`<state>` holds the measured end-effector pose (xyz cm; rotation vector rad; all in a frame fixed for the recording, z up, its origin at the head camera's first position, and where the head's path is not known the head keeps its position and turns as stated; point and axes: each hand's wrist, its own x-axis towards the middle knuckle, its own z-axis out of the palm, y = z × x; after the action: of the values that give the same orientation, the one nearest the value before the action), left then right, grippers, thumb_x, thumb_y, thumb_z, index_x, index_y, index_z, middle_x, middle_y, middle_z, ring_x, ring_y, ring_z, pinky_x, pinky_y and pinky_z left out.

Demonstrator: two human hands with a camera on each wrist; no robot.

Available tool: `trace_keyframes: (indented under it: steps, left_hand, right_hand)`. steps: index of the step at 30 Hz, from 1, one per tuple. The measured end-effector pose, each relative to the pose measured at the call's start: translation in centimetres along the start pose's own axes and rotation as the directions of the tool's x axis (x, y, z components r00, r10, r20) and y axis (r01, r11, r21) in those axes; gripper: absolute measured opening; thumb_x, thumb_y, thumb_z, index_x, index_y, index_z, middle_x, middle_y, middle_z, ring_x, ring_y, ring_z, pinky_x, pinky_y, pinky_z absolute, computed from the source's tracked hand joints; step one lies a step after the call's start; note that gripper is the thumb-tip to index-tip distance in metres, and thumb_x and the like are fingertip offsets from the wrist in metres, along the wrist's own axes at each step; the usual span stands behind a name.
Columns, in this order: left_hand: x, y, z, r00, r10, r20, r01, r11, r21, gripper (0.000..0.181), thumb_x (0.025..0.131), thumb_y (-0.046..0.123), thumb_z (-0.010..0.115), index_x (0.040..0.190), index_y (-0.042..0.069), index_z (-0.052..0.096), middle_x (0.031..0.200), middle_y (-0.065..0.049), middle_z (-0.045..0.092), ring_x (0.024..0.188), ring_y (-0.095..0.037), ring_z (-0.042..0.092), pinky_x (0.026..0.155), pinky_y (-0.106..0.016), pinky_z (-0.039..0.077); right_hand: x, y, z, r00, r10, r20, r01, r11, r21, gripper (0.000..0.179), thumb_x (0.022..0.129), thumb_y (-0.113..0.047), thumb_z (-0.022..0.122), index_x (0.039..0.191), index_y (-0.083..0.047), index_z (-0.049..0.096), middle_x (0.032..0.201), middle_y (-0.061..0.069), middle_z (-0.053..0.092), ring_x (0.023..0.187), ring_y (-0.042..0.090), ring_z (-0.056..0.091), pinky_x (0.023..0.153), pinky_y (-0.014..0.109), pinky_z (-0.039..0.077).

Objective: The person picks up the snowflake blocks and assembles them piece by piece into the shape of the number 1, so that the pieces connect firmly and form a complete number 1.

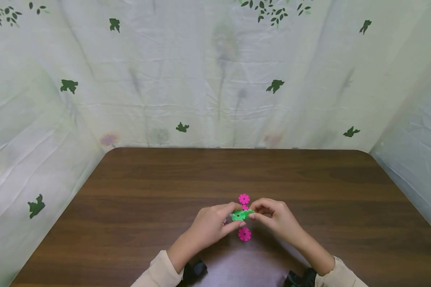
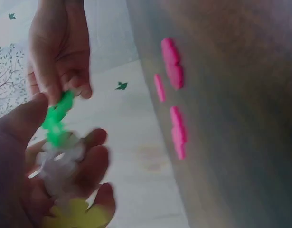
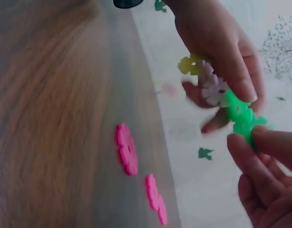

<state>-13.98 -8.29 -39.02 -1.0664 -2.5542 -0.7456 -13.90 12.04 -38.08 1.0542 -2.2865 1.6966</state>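
Observation:
A chain of flower-shaped interlocking plastic discs is held up over the table between both hands. It runs from a yellow disc (image 3: 187, 65) through whitish discs (image 3: 214, 91) to green discs (image 3: 241, 124) at the other end. My left hand (image 1: 209, 225) holds the chain around the whitish and green part, its thumb near the green; the yellow end lies by its lower fingers in the left wrist view. Between thumb and forefinger, my right hand (image 1: 279, 220) pinches the outermost green disc. How the two green discs join is partly covered by fingertips.
Pink discs lie flat on the brown wooden table (image 1: 158, 191): one near disc (image 1: 244, 234), one far disc (image 1: 244, 199), and another pink disc (image 1: 245, 207) partly hidden behind the hands. A pale curtain (image 1: 201, 71) with leaf and bird prints hangs around the table.

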Motion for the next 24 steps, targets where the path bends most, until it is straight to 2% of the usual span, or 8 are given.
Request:
trace_keyframes:
  steps: [4,7,11,13,16,19,21,24]
  left_hand:
    - [0.1,0.2,-0.5,0.997,0.004,0.082,-0.008,0.998,0.055,0.035,0.088,0.033,0.058,0.113,0.009,0.059,0.097,0.003,0.063,0.071,-0.002,0.055,0.058,-0.017,0.044]
    - [0.0,0.5,-0.4,0.996,0.028,0.088,-0.034,0.997,0.07,0.039,0.087,0.033,0.059,0.118,0.01,0.054,0.097,0.004,0.06,0.071,-0.004,0.055,0.058,-0.019,0.045]
    - [-0.2,0.6,0.2,0.995,0.094,-0.014,-0.092,0.991,0.098,0.043,0.08,0.033,0.067,0.115,0.013,0.054,0.091,0.007,0.058,0.065,-0.003,0.052,0.052,-0.014,0.04]
    - [-0.2,0.5,0.4,0.989,0.118,-0.086,-0.108,0.987,0.117,0.042,0.076,0.031,0.071,0.112,0.014,0.057,0.087,0.007,0.058,0.062,-0.002,0.05,0.048,-0.012,0.037]
    - [-0.1,0.4,0.4,0.978,0.128,-0.167,-0.109,0.987,0.121,0.04,0.074,0.028,0.073,0.109,0.013,0.059,0.083,0.006,0.058,0.059,-0.003,0.049,0.046,-0.012,0.035]
    - [0.0,0.2,0.2,0.975,0.12,-0.188,-0.098,0.988,0.122,0.043,0.074,0.029,0.073,0.11,0.013,0.059,0.086,0.006,0.06,0.06,-0.003,0.05,0.046,-0.014,0.037]
    - [0.0,0.2,0.2,0.978,0.105,-0.18,-0.085,0.989,0.118,0.043,0.074,0.031,0.073,0.111,0.013,0.058,0.089,0.006,0.061,0.061,-0.003,0.052,0.047,-0.014,0.038]
    - [0.0,0.1,0.1,0.982,0.08,-0.169,-0.064,0.993,0.103,0.044,0.075,0.033,0.072,0.112,0.014,0.058,0.093,0.006,0.062,0.062,-0.002,0.053,0.048,-0.015,0.04]
  right_hand:
    - [-0.3,1.1,0.2,0.984,0.17,0.054,-0.176,0.974,0.14,0.008,0.081,0.006,0.06,0.089,0.007,0.058,0.074,0.015,0.06,0.062,0.029,0.062,0.06,0.04,0.05]
    - [-0.4,1.6,0.4,0.962,0.259,0.089,-0.273,0.933,0.235,0.012,0.083,0.001,0.061,0.091,0.009,0.056,0.074,0.017,0.06,0.063,0.025,0.063,0.064,0.037,0.051]
    - [-0.5,1.4,0.6,0.949,0.293,0.119,-0.316,0.898,0.306,0.018,0.084,-0.005,0.062,0.092,0.009,0.055,0.076,0.019,0.059,0.067,0.021,0.063,0.067,0.036,0.051]
    - [-0.5,1.4,0.4,0.958,0.262,0.115,-0.285,0.907,0.309,0.019,0.084,-0.005,0.062,0.095,0.009,0.055,0.08,0.02,0.059,0.069,0.023,0.063,0.067,0.039,0.05]
    - [-0.3,2.2,-0.4,0.981,0.187,0.048,-0.193,0.958,0.211,0.018,0.083,-0.004,0.062,0.098,0.005,0.056,0.085,0.018,0.059,0.073,0.022,0.061,0.067,0.039,0.05]
    - [-0.2,3.7,-1.7,0.989,0.141,-0.047,-0.142,0.99,-0.015,0.023,0.08,-0.008,0.067,0.1,-0.001,0.059,0.088,0.012,0.061,0.074,0.017,0.059,0.064,0.034,0.05]
    - [-0.3,4.8,-2.5,0.987,0.139,-0.077,-0.152,0.971,-0.183,0.028,0.078,-0.012,0.07,0.103,-0.004,0.06,0.09,0.008,0.061,0.075,0.013,0.057,0.065,0.032,0.049]
    - [-0.5,6.4,-3.6,0.987,0.154,-0.055,-0.163,0.919,-0.359,0.035,0.077,-0.016,0.071,0.109,-0.004,0.06,0.096,0.004,0.059,0.081,0.014,0.056,0.069,0.034,0.047]
